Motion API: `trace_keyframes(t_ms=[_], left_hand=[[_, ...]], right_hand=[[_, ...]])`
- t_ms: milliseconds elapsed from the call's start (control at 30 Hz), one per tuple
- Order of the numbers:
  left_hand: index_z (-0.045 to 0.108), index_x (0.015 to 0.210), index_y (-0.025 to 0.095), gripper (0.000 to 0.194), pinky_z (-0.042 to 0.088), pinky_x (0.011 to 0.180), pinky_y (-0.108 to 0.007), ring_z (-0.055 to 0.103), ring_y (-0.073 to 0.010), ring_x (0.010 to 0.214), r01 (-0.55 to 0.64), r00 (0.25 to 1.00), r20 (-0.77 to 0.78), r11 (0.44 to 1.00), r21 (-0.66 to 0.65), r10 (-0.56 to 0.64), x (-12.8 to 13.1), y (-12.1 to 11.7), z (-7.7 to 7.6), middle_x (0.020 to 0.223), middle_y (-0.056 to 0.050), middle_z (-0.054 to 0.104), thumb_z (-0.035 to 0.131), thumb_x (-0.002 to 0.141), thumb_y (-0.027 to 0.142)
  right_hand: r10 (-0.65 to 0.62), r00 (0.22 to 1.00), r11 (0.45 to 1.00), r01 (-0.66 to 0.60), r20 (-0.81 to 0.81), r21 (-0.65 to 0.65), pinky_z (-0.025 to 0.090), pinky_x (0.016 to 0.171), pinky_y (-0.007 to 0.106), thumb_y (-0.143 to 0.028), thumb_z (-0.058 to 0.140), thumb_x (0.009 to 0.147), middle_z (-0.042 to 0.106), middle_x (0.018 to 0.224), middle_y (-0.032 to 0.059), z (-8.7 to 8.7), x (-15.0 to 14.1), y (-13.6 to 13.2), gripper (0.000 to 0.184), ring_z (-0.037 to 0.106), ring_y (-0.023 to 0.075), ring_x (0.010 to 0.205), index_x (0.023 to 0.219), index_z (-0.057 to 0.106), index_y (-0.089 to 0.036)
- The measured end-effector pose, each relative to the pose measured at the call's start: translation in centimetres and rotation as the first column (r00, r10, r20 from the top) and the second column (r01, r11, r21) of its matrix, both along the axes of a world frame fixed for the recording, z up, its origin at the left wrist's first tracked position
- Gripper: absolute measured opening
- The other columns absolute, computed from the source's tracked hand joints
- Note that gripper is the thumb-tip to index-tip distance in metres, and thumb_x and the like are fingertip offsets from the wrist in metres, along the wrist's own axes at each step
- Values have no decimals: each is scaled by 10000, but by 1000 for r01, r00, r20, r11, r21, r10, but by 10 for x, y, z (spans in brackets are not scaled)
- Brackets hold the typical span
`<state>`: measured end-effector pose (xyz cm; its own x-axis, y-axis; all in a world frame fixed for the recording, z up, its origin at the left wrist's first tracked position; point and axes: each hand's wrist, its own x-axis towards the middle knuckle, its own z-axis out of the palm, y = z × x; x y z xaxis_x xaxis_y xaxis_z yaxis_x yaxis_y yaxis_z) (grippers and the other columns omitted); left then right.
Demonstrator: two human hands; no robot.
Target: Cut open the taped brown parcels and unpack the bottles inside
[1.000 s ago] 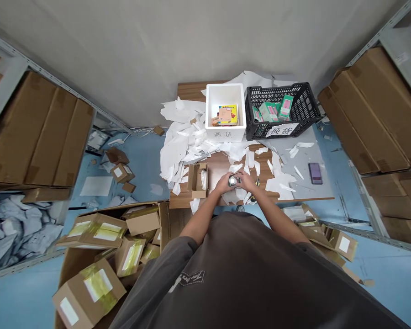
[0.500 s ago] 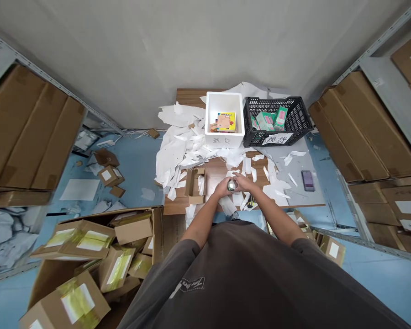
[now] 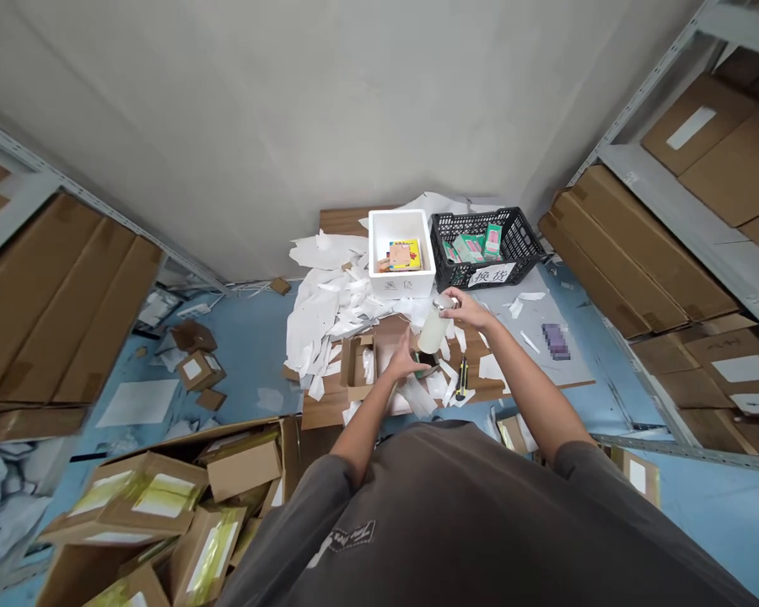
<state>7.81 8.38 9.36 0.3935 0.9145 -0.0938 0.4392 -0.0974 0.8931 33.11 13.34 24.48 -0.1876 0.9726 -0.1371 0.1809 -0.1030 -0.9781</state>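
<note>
My right hand (image 3: 466, 308) grips a pale, cloudy jar (image 3: 433, 330) by its silvery lid and holds it tilted above the table. Below it, my left hand (image 3: 405, 359) is curled around a small open container (image 3: 425, 362) with a dark inside and a greenish side; fingers and jar hide part of it. The jar's lower end is close to the container's mouth. To the right lies a yellow-and-black utility knife (image 3: 461, 378). An open cardboard box (image 3: 358, 369) with white wrapping inside stands left of my left hand.
Torn white paper (image 3: 320, 303) covers the table's left side. At the back stand a white foam box (image 3: 401, 285) and a black crate (image 3: 519, 261) of green packets. A blurred purple object (image 3: 555, 341) lies right. A large carton (image 3: 289, 455) of parcels stands lower left.
My right hand has raised the jar up from the container, where only its round top showed between both hands. My left hand has stayed low with the container. The camera view has tilted upward.
</note>
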Motion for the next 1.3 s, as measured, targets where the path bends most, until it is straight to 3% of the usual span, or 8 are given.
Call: trace_keyframes(t_ms=[200, 333, 467, 633, 867, 1000, 1167, 1300], left_hand=[[374, 1649, 283, 1191, 519, 1135, -485, 642, -313, 1292, -105, 984, 164, 971, 213, 70, 10, -1, 88, 1541, -149, 565, 1013, 657, 445], [431, 1617, 295, 1087, 569, 1051, -474, 666, -292, 1193, -140, 973, 206, 974, 178, 102, 24, -1, 115, 1482, -126, 607, 988, 688, 382], [396, 1665, 282, 1113, 583, 1030, -443, 660, -283, 1229, -126, 939, 335, 983, 134, 75, 17, 2, 122, 1478, -141, 588, 977, 726, 424], [302, 1727, 304, 1279, 583, 1030, -456, 658, -279, 1182, -108, 970, 237, 971, 215, 56, 8, 0, 132, 1468, -140, 578, 1011, 669, 427], [216, 1757, 307, 1250, 590, 1024, -464, 676, -292, 1190, 68, 951, 296, 995, 77, -89, 7, -8, 144, 1505, -161, 572, 950, 760, 483], [262, 1747, 314, 1314, 512, 1156, -513, 587, -364, 1368, -30, 973, 231, 987, 155, -7, 8, -11, 146, 1570, -159, 529, 1012, 678, 466], [221, 1760, 304, 1320, 560, 1090, -492, 663, -325, 1263, 26, 943, 330, 998, 51, -41, 6, -10, 144, 1514, -163, 563, 998, 705, 468], [273, 1750, 290, 1344, 557, 1094, -498, 666, -323, 1229, -27, 965, 263, 995, 99, 0, 3, -10, 145, 1491, -162, 569, 1028, 646, 431]], right_hand=[[-323, 939, 941, 306, -116, -143, 597, 678, 321, -593, 923, 645, 680, 959, -12, 36, -24, 1, 577, 663, 212, 872, 1002, 605, -268], [-242, 943, 968, 218, -227, -127, 649, 840, 421, -580, 948, 672, 728, 1143, 34, 38, -33, -11, 641, 707, 255, 1039, 1143, 625, -289], [-26, 945, 999, 14, -326, -40, 610, 1047, 536, -423, 1025, 567, 710, 1357, 81, 20, -38, -31, 1074, 705, 309, 1216, 1492, 484, -351], [-197, 959, 978, 207, -201, 28, 577, 1104, 579, -420, 1024, 581, 629, 1496, 165, 4, -49, -44, 1366, 694, 358, 1269, 1690, 231, -324], [-104, 971, 994, 111, -214, 19, 607, 1057, 577, -441, 986, 632, 659, 1449, 124, 16, -47, -52, 1384, 713, 341, 1221, 1729, 145, -374], [-170, 977, 984, 175, -126, 29, 637, 996, 561, -475, 971, 649, 633, 1454, 157, 16, -52, -57, 1375, 723, 351, 1177, 1741, 146, -346], [-61, 988, 998, 60, -140, -7, 643, 957, 554, -433, 940, 673, 625, 1460, 143, 19, -52, -64, 1341, 723, 346, 1163, 1747, 140, -372], [-155, 988, 984, 156, -11, 84, 619, 1004, 567, -393, 942, 657, 607, 1480, 167, 25, -53, -67, 1332, 700, 362, 1181, 1754, 188, -324]])
